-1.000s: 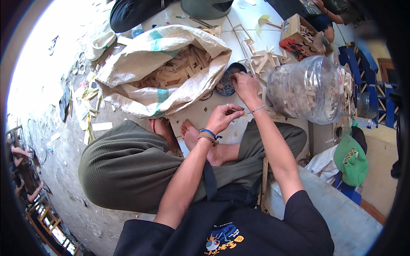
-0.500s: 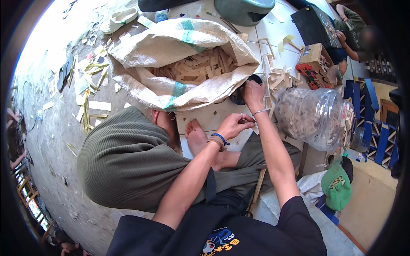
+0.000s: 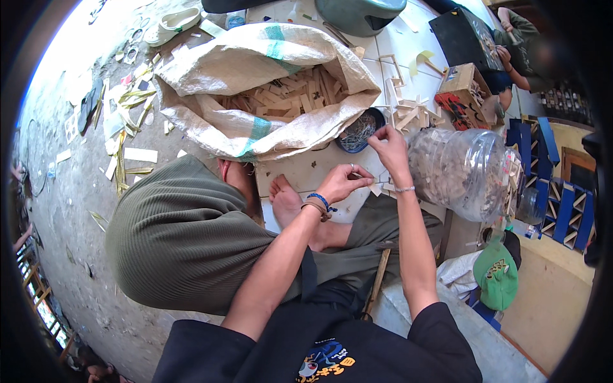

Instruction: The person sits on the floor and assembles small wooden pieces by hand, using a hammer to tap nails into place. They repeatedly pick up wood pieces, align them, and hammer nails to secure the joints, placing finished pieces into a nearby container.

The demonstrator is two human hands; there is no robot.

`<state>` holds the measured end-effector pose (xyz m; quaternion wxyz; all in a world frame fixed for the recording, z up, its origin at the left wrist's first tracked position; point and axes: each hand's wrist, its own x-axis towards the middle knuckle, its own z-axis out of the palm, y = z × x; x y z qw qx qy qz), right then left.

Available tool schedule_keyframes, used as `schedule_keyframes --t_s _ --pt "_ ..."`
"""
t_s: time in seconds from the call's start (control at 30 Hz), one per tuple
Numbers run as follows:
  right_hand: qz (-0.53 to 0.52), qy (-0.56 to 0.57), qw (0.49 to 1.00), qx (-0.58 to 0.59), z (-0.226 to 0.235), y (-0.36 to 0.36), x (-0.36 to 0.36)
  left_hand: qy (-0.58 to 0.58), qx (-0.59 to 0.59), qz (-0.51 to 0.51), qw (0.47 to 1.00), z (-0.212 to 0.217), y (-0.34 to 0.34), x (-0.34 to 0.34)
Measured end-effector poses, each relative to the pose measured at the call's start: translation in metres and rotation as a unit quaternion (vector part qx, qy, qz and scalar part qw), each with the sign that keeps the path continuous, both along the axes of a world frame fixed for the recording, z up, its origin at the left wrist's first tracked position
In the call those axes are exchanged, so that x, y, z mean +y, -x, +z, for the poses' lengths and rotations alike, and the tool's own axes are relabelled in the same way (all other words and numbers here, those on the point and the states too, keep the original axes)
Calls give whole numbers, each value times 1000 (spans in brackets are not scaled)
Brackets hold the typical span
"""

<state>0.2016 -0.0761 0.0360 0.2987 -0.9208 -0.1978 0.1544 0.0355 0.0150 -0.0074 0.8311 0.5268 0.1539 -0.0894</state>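
Observation:
My left hand [image 3: 345,184] is closed in a pinch over my bare foot, gripping the end of a small pale wood piece [image 3: 376,189]. Up and to the right of it, my right hand [image 3: 391,152] has thumb and fingertips pressed together; whatever they hold is too small to make out. Right by those fingertips is a dark blue bowl [image 3: 359,130] with many thin, shiny, nail-like bits inside. Beyond both hands lies an open white woven sack [image 3: 211,131], filled with short wood strips [image 3: 290,97].
A large clear plastic jug [image 3: 456,169] lies on its side at my right, with small pieces inside. Nearby are loose wooden frames [image 3: 408,113], a cardboard box [image 3: 460,86] and a green cap [image 3: 497,274]. Another person [image 3: 527,48] sits at far right.
My right hand has come out of the blue bowl and drawn back toward me, its fingers now pinched. The left hand keeps hold of the wood piece. The whole view has shifted slightly.

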Motion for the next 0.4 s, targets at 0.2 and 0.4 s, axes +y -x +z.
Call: schedule_keyframes --t_s 0.2,0.4 --pt "-86 -190 953 220 29 47 -57 32 15 -1 999 -6 0 -1" --pt "-164 -192 933 255 37 91 -85 69 15 -7 997 -10 -1 -2"
